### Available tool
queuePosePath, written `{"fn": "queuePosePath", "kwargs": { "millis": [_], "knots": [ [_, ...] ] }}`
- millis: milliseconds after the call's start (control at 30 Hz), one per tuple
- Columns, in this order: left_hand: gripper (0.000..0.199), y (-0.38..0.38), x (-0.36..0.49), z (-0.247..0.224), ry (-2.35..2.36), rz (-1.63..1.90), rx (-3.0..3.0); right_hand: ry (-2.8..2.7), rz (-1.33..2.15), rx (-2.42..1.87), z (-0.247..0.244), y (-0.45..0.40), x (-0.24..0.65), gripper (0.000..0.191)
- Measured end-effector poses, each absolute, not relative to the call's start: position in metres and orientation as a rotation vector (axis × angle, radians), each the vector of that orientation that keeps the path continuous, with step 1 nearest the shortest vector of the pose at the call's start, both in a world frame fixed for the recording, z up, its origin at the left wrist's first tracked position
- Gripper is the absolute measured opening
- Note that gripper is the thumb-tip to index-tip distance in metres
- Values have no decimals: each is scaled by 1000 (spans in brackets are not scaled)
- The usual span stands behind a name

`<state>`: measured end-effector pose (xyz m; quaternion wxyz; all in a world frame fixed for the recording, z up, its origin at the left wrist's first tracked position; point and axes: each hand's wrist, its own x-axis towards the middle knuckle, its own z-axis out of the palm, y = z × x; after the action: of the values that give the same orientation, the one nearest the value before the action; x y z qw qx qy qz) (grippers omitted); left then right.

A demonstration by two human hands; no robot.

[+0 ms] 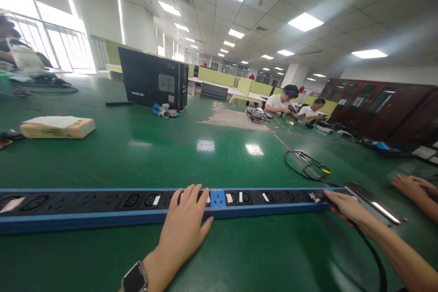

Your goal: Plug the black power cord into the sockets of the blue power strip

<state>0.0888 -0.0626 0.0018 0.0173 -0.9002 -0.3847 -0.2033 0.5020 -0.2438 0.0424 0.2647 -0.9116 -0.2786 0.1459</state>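
Observation:
A long blue-edged power strip [260, 210] with black sockets lies across the green table in front of me. My left hand [186, 219] rests on it with the fingers spread, just left of a single blue socket [218, 198]. At the strip's right end my right hand [349, 207] is closed around a black plug, whose metal prongs [316, 197] show at the last sockets. Whether the prongs sit inside a socket I cannot tell. A thick black cord [374, 251] trails from this hand toward me. Several small white labels mark the sockets.
Beside my right hand lies a dark, shiny flat device [374, 200]. A co-worker's hands [415, 191] are at the right edge. Behind the strip are a coiled cable [308, 166], a tissue pack [58, 127], gloves [166, 110] and a black computer case [150, 77]. Two people sit farther back.

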Motion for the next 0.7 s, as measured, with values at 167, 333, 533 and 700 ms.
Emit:
{"fn": "queuePosePath", "kwargs": {
  "millis": [167,333,533,700],
  "knots": [
    [56,-65,92,3,-1205,-574,-2797,-1155,99,-2529,41,-243,512,39],
    [54,-65,89,3,-1197,-629,-2793,-1325,85,-2560,38,-225,493,41],
    [53,-64,90,1,-1205,-677,-2788,-1322,-33,-2726,38,-205,486,37],
    [53,-64,88,0,-1216,-688,-2795,-1342,-28,-2792,38,-200,476,35]
  ]
}}
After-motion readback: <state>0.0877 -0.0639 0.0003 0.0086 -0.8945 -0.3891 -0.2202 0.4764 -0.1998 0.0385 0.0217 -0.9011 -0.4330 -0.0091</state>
